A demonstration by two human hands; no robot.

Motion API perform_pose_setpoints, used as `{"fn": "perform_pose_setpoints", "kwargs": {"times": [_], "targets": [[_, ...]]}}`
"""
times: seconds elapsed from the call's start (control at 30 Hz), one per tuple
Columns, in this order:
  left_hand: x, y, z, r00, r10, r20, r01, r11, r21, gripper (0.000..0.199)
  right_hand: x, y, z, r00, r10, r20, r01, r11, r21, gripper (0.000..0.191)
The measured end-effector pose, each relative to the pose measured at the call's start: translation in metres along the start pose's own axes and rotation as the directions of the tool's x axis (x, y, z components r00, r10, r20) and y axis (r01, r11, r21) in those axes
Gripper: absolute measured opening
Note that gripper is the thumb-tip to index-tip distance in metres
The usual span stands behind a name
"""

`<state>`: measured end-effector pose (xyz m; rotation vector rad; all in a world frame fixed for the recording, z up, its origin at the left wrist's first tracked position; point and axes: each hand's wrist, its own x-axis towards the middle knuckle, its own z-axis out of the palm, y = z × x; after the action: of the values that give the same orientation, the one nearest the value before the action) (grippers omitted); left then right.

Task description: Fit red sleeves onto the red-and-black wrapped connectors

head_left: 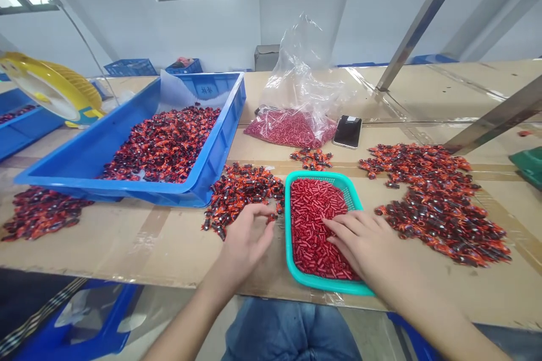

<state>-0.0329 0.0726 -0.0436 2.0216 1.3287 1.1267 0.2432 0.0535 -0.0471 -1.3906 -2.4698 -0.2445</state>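
My left hand [249, 237] is closed in a pinch, with a small orange-and-black part [271, 218] showing at its fingertips. It is just in front of a loose pile of orange-and-black parts [241, 189]. To its right, a green plastic basket [288, 248] holds many short red metallic tubes [313, 220]. My right hand [366, 237] reaches over the basket's right rim. Its fingers are stretched out and their tips touch the tubes; nothing can be seen held in them.
A large blue crate [199, 192] of similar parts stands at left, beside a yellow fan [55, 87]. Behind the basket are a clear bag [292, 124] of red tubes and a phone [348, 131]. More parts [440, 203] lie at right, near metal posts [499, 115].
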Motion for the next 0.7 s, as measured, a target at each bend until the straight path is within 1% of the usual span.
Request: {"fn": "perform_pose_setpoints", "kwargs": {"times": [0.07,0.1,0.13,0.17,0.2,0.23,0.27,0.3,0.33,0.37,0.4,0.43,0.47,0.5,0.57,0.6,0.63,0.67,0.7], "targets": [[-0.013,0.016,-0.001,0.999,-0.050,-0.021,0.047,0.992,-0.120,0.013,0.008,-0.007,0.002,1.000,0.008,0.027,-0.007,1.000,-0.019,0.021],[-0.020,0.024,-0.002,0.996,-0.088,-0.017,0.082,0.973,-0.216,0.012,0.010,-0.007,0.003,0.999,0.008,0.041,-0.007,1.000,-0.012,0.020],[-0.025,0.032,-0.002,0.991,-0.137,-0.002,0.128,0.930,-0.345,0.011,0.012,-0.007,0.004,0.999,0.008,0.053,-0.008,1.000,-0.003,0.021],[-0.030,0.039,-0.002,0.980,-0.195,0.027,0.183,0.851,-0.492,0.010,0.014,-0.006,0.004,0.998,0.009,0.059,-0.010,1.000,0.008,0.022],[-0.034,0.044,-0.002,0.964,-0.257,0.070,0.242,0.735,-0.634,0.009,0.014,-0.005,0.005,0.998,0.011,0.061,-0.012,1.000,0.022,0.023],[-0.037,0.049,-0.002,0.942,-0.312,0.124,0.295,0.597,-0.746,0.009,0.015,-0.004,0.005,0.998,0.013,0.059,-0.015,0.999,0.041,0.022],[-0.039,0.053,-0.002,0.917,-0.357,0.178,0.341,0.469,-0.815,0.010,0.015,-0.003,0.004,0.999,0.017,0.050,-0.021,0.998,0.065,0.020],[-0.040,0.056,-0.001,0.893,-0.388,0.227,0.379,0.377,-0.845,0.011,0.014,-0.003,0.003,0.999,0.024,0.038,-0.028,0.995,0.094,0.018],[-0.042,0.058,-0.001,0.871,-0.410,0.269,0.411,0.312,-0.857,0.012,0.013,-0.004,0.001,0.999,0.033,0.022,-0.036,0.991,0.126,0.015],[-0.043,0.060,-0.001,0.857,-0.421,0.298,0.432,0.270,-0.861,0.013,0.012,-0.006,-0.002,0.999,0.041,0.005,-0.041,0.987,0.153,0.014],[-0.044,0.061,-0.001,0.853,-0.421,0.308,0.436,0.251,-0.864,0.012,0.011,-0.009,-0.006,0.998,0.055,-0.016,-0.051,0.979,0.197,0.013],[-0.046,0.063,-0.001,0.859,-0.414,0.301,0.426,0.252,-0.869,0.011,0.010,-0.012,-0.012,0.996,0.081,-0.036,-0.068,0.960,0.272,0.012],[-0.047,0.064,-0.001,0.872,-0.403,0.278,0.406,0.278,-0.871,0.010,0.009,-0.018,-0.019,0.992,0.118,-0.048,-0.092,0.922,0.377,0.011],[-0.049,0.064,0.000,0.891,-0.388,0.238,0.375,0.330,-0.866,0.012,0.008,-0.024,-0.027,0.985,0.165,-0.049,-0.118,0.858,0.500,0.010],[-0.053,0.066,0.001,0.931,-0.344,0.119,0.286,0.488,-0.825,0.024,0.007,-0.037,-0.043,0.970,0.243,-0.023,-0.149,0.664,0.733,0.009],[-0.055,0.066,0.002,0.949,-0.311,0.050,0.228,0.570,-0.789,0.031,0.007,-0.044,-0.051,0.967,0.255,-0.013,-0.139,0.569,0.811,0.010],[-0.057,0.066,0.003,0.966,-0.259,-0.024,0.155,0.645,-0.749,0.038,0.007,-0.051,-0.057,0.969,0.248,-0.023,-0.109,0.506,0.855,0.011],[-0.058,0.066,0.004,0.976,-0.195,-0.094,0.073,0.705,-0.706,0.041,0.007,-0.056,-0.062,0.972,0.232,-0.046,-0.071,0.470,0.880,0.011],[-0.059,0.067,0.005,0.981,-0.123,-0.151,-0.007,0.749,-0.662,0.043,0.007,-0.061,-0.066,0.974,0.214,-0.078,-0.029,0.455,0.890,0.012]]}}
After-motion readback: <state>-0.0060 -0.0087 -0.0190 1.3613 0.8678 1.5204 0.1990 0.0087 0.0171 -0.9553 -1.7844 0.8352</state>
